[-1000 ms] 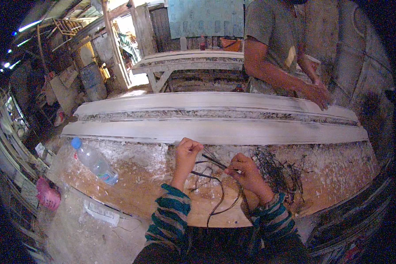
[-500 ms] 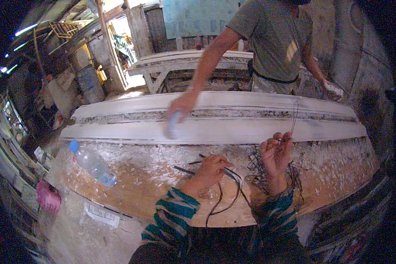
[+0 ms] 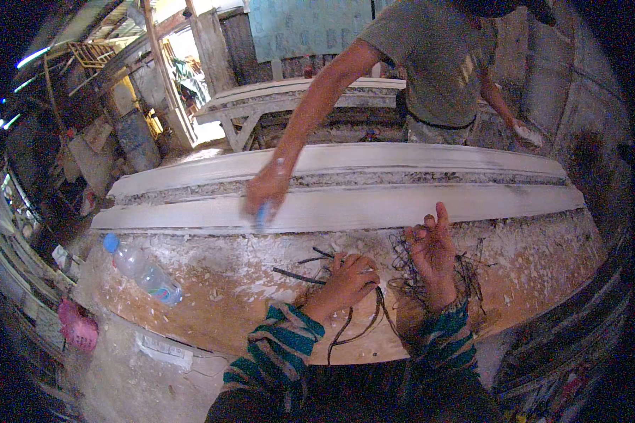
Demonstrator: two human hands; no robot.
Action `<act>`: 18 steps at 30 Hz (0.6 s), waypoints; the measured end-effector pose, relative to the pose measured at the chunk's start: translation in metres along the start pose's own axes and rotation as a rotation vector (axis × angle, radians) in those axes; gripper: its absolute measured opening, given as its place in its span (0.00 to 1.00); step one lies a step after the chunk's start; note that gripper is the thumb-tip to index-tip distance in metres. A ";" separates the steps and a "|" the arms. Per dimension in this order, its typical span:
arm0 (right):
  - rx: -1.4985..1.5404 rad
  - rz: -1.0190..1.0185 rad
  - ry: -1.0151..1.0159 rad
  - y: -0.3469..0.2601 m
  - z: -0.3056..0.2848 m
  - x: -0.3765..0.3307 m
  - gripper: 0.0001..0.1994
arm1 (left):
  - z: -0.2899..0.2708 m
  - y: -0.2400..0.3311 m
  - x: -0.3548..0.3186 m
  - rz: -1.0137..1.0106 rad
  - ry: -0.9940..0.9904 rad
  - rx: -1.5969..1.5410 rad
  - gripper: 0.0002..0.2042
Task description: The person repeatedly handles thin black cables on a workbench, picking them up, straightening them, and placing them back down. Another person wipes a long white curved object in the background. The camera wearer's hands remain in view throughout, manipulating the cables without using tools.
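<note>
My left hand [image 3: 347, 283] is closed around black cords [image 3: 300, 276] lying on the wooden board [image 3: 233, 317]; their ends stick out to its left, and loops curve below it toward me. What the fingertips press on is partly hidden. To its right, my right hand [image 3: 434, 261] is raised palm up with the index finger stretched out and the other fingers loosely bent. Nothing shows between those fingers. Beneath and behind that hand lies a tangle of thin dark wire [image 3: 470, 278].
A capped clear plastic bottle [image 3: 144, 271] lies at the left. Long white moulded strips [image 3: 374, 208] span the bench beyond the board. Across it, another person's hand [image 3: 268, 192] moves a bluish object over the near strip. A pink basket [image 3: 78, 326] stands lower left.
The thin strand that stood up from my right fingers no longer shows, and its index finger has straightened. My left hand has turned down over the cords. The other person's hand has moved left.
</note>
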State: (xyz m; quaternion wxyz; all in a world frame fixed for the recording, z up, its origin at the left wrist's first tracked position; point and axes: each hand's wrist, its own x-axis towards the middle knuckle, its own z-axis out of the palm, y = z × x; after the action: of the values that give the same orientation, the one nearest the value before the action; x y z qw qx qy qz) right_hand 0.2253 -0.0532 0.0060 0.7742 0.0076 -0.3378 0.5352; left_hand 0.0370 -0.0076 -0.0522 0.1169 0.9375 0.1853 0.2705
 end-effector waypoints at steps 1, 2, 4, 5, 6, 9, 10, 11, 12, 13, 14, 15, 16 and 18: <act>-0.033 0.011 0.011 0.000 -0.001 0.000 0.19 | 0.001 0.000 0.001 0.000 0.005 0.003 0.04; -0.064 0.023 0.011 -0.001 -0.003 0.001 0.18 | 0.002 0.000 0.002 -0.001 0.009 0.007 0.04; -0.193 0.059 0.016 -0.002 -0.007 0.001 0.17 | 0.003 -0.002 0.002 -0.019 0.032 0.018 0.03; -0.292 0.084 0.019 -0.001 -0.010 0.000 0.16 | 0.003 -0.004 0.002 -0.038 0.051 0.026 0.04; -0.366 0.102 0.007 0.001 -0.011 0.000 0.15 | 0.002 -0.007 0.002 -0.057 0.070 0.035 0.04; -1.068 0.305 0.095 0.011 -0.012 0.000 0.12 | -0.001 -0.016 0.004 -0.019 0.283 0.095 0.05; -1.229 0.320 0.066 0.015 -0.011 0.000 0.12 | -0.003 -0.018 0.004 -0.049 0.273 0.092 0.05; -1.390 0.333 0.036 0.021 -0.008 0.000 0.12 | -0.005 -0.021 0.003 -0.079 0.264 0.088 0.05; -1.552 0.344 0.007 0.025 -0.004 -0.001 0.12 | -0.007 -0.023 0.002 -0.109 0.254 0.083 0.05; -1.575 0.388 -0.020 0.029 0.000 -0.002 0.13 | -0.008 -0.025 0.003 -0.136 0.230 0.121 0.05; -1.598 0.432 -0.048 0.031 0.005 -0.004 0.14 | -0.010 -0.027 0.005 -0.164 0.205 0.159 0.05; -1.621 0.476 -0.076 0.032 0.010 -0.007 0.15 | -0.012 -0.028 0.006 -0.224 0.124 0.215 0.06; -1.642 0.519 -0.105 0.033 0.013 -0.009 0.16 | -0.013 -0.028 0.005 -0.178 0.229 0.163 0.06; -1.632 0.596 -0.135 0.035 0.018 -0.013 0.17 | -0.015 -0.026 0.001 -0.151 0.325 0.095 0.06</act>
State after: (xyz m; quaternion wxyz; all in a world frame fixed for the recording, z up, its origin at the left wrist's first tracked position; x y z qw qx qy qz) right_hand 0.1847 -0.0558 0.0005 0.3441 -0.6064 -0.6488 0.3047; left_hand 0.0219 0.0179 -0.0477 0.0609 0.8692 0.2844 0.3998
